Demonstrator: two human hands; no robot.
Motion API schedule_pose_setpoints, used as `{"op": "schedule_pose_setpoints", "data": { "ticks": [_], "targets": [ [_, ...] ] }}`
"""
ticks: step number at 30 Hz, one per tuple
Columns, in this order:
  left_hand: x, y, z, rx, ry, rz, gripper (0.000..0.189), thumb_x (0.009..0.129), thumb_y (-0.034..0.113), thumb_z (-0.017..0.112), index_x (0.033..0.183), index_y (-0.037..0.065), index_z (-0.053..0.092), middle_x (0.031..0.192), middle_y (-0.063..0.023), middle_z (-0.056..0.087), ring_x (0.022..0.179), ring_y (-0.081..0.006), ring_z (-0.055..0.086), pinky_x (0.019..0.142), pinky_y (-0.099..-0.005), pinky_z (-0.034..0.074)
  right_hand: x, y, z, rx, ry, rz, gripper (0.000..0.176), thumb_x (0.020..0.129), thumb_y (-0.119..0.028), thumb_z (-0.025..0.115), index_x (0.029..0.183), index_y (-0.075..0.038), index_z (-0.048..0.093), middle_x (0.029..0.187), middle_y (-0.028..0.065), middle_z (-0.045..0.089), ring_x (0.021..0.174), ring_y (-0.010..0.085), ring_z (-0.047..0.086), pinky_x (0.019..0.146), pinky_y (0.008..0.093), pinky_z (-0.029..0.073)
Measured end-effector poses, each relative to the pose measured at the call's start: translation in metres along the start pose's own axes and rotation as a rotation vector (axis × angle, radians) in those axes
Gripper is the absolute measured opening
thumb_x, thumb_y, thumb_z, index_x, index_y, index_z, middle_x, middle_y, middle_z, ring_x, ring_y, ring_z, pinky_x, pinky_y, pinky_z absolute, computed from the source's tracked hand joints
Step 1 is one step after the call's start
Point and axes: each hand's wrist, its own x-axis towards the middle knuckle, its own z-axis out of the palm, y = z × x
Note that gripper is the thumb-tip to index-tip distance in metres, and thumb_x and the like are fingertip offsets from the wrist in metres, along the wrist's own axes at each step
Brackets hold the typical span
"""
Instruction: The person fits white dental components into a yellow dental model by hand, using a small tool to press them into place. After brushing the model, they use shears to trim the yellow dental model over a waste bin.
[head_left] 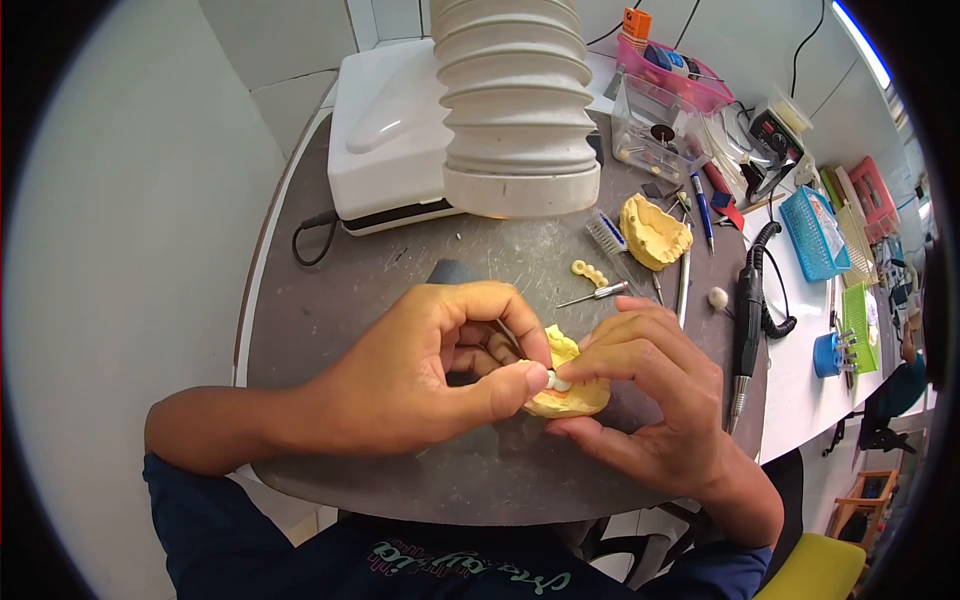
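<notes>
A yellow plaster dental cast (pixel 568 405) is held low over the front of the grey work surface. My right hand (pixel 655 385) grips it from the right, thumb below and fingers over its top edge. My left hand (pixel 450 365) comes in from the left, thumb and index finger pinched on a small white dental crown piece (pixel 556 381). The crown piece sits against the cast, partly covered by my fingertips. Beyond my hands lie a yellowish dental bridge (pixel 589 271), a small screwdriver (pixel 595 294) and a second plaster cast (pixel 655 232).
A ribbed suction hose (pixel 517 110) hangs over the grey work surface (pixel 400 490), beside a white machine (pixel 385 130). To the right are a brush (pixel 606 235), a black handpiece (pixel 746 310), a clear box (pixel 655 130), a pink tray (pixel 700 90) and a blue basket (pixel 812 235).
</notes>
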Motion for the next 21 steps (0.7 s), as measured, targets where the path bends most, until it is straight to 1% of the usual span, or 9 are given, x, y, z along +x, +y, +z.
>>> {"op": "schedule_pose_setpoints", "data": {
  "ticks": [2,4,8,10,13,17,21],
  "targets": [
    [0.0017,-0.0009,-0.0013,-0.012,0.003,-0.024,0.019,0.093,0.013,0.065,0.105,0.0,0.059,0.107,-0.0049,0.057,0.1,-0.0087,0.057,0.09,-0.0263,0.049,0.0002,-0.0011,0.0012,-0.009,-0.008,-0.009,0.037,0.068,-0.016,0.086,0.1,-0.011,0.069,0.091,0.0048,0.068,0.087,0.0231,0.065,0.096,0.0455,0.046],
    [0.003,-0.0013,-0.0017,-0.031,-0.012,-0.041,0.015,0.093,0.011,0.063,0.102,-0.001,0.059,0.104,-0.0042,0.059,0.097,-0.0081,0.057,0.087,-0.0252,0.049,-0.0015,-0.0011,0.0039,0.015,0.06,0.031,0.037,0.068,-0.017,0.087,0.099,-0.009,0.068,0.092,0.0046,0.068,0.087,0.0241,0.065,0.096,0.0464,0.046],
    [0.005,0.0012,-0.0019,0.03,0.009,-0.086,0.013,0.092,0.01,0.063,0.099,-0.001,0.06,0.101,-0.0036,0.061,0.094,-0.0075,0.058,0.085,-0.0247,0.049,-0.0005,-0.0004,0.0019,-0.027,0.003,0.002,0.037,0.068,-0.017,0.087,0.098,-0.008,0.068,0.092,0.0052,0.068,0.088,0.0248,0.066,0.096,0.047,0.046],
    [0.0057,0.0022,-0.0014,0.064,0.013,-0.108,0.011,0.091,0.009,0.063,0.096,0.0,0.061,0.096,-0.0026,0.063,0.091,-0.0071,0.059,0.083,-0.0244,0.049,0.0011,-0.0009,0.002,-0.035,0.013,-0.02,0.037,0.068,-0.016,0.087,0.098,-0.008,0.068,0.092,0.0061,0.069,0.088,0.0249,0.066,0.096,0.0468,0.046],
    [0.0064,0.005,-0.0006,0.052,0.016,-0.117,0.01,0.089,0.01,0.065,0.093,0.0,0.062,0.093,-0.0018,0.063,0.087,-0.0067,0.059,0.082,-0.0242,0.05,0.0021,-0.0019,0.0032,-0.003,0.006,-0.007,0.037,0.067,-0.015,0.087,0.098,-0.007,0.069,0.091,0.0068,0.069,0.088,0.0248,0.066,0.096,0.0465,0.046],
    [0.0067,0.0004,-0.0019,0.064,0.016,-0.068,0.009,0.088,0.009,0.065,0.091,0.001,0.062,0.093,-0.002,0.064,0.087,-0.0063,0.06,0.081,-0.0232,0.05,0.0036,-0.0023,0.0044,0.0,-0.011,-0.004,0.036,0.068,-0.014,0.087,0.099,-0.007,0.069,0.091,0.0067,0.069,0.087,0.0244,0.067,0.096,0.0464,0.045],
    [0.0086,-0.002,-0.0018,0.06,0.02,-0.072,0.01,0.088,0.009,0.066,0.09,0.001,0.062,0.093,-0.0024,0.065,0.087,-0.0053,0.06,0.079,-0.022,0.05,0.0035,-0.0008,0.004,0.005,-0.01,0.002,0.037,0.068,-0.014,0.087,0.1,-0.007,0.069,0.091,0.0075,0.069,0.087,0.0243,0.067,0.097,0.0468,0.045]
  ]
}}
